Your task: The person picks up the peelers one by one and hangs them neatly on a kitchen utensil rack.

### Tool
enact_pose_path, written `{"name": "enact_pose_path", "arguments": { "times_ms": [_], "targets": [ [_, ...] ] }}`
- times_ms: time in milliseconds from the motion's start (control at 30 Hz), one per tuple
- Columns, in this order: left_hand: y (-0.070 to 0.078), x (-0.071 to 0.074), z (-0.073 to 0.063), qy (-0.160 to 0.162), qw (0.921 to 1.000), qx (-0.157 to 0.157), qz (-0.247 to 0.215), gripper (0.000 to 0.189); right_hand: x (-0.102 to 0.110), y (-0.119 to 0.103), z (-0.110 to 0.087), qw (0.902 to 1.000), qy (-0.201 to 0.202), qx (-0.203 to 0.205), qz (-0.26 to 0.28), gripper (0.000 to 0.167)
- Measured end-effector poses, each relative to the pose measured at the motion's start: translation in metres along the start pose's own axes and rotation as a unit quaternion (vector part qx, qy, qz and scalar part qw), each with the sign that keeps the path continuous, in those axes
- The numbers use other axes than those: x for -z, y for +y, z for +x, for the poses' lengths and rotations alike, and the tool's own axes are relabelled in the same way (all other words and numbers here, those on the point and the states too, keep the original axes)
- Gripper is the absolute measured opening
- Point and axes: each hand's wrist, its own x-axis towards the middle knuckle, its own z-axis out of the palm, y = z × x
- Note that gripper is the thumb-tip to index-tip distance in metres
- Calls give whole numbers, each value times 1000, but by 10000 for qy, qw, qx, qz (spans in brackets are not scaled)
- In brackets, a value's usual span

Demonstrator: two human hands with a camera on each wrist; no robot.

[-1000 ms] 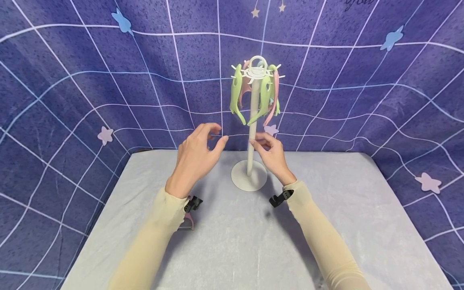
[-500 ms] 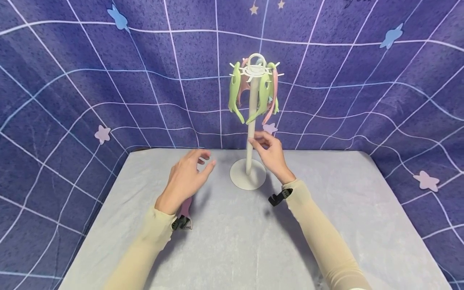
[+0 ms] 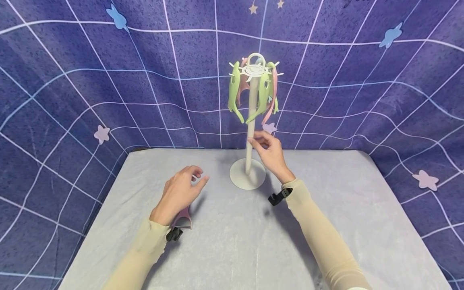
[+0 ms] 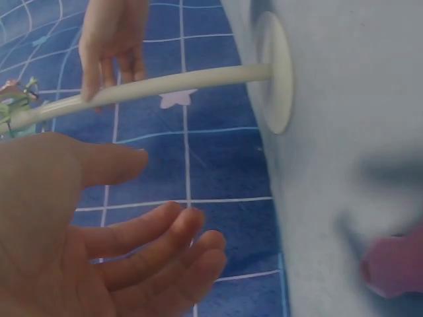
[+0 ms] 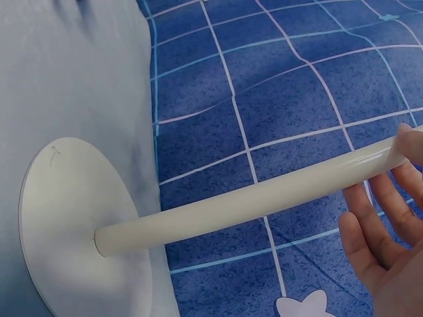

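Observation:
My right hand (image 3: 270, 155) pinches the white pole (image 5: 218, 212) of an upright stand, thumb on one side and fingers on the other, below the hanging tools. Several green peelers (image 3: 234, 90) and pink peelers (image 3: 274, 90) hang from the prongs of its top ring (image 3: 255, 71). My left hand (image 3: 178, 195) holds nothing; its fingers are loosely bent, with thumb and fingers apart. Below it on the table lies a pink Y-shaped peeler (image 3: 184, 214), blade end toward me, partly hidden by the hand and wrist. Its pink handle (image 4: 395, 265) shows in the left wrist view.
The stand's round white base (image 3: 247, 183) rests near the back of the table (image 3: 232, 253), which has a pale grey cloth. A blue curtain (image 3: 174, 92) with grid lines and stars hangs behind and along both sides.
My left hand has come down and back from beside the stand to over the pink peeler on the table. The right hand keeps its place on the pole.

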Motion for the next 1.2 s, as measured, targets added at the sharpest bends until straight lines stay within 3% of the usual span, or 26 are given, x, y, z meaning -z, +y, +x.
{"name": "enact_pose_path", "arguments": {
  "times_ms": [300, 600, 900, 1133, 1200],
  "targets": [
    [-25, -8, -14, -222, 9989, 376, 188, 41, -1, 1, 0, 10000, 13, 31, 41, 19],
    [-44, -4, -25, -474, 9941, 719, 655, 49, -1, 1, 0, 10000, 33, 12, 56, 18],
    [-47, -2, -33, -991, 9843, 992, 1074, 46, -1, 1, 0, 10000, 2, -3, 96, 19],
    [-43, -3, -37, -1405, 9758, 1078, 1280, 46, 0, 36, 7, 9996, 61, 233, -124, 18],
    [-42, -3, -38, -1518, 9738, 1074, 1313, 44, 0, 36, 6, 9997, 55, 214, -100, 18]
  ]
}}
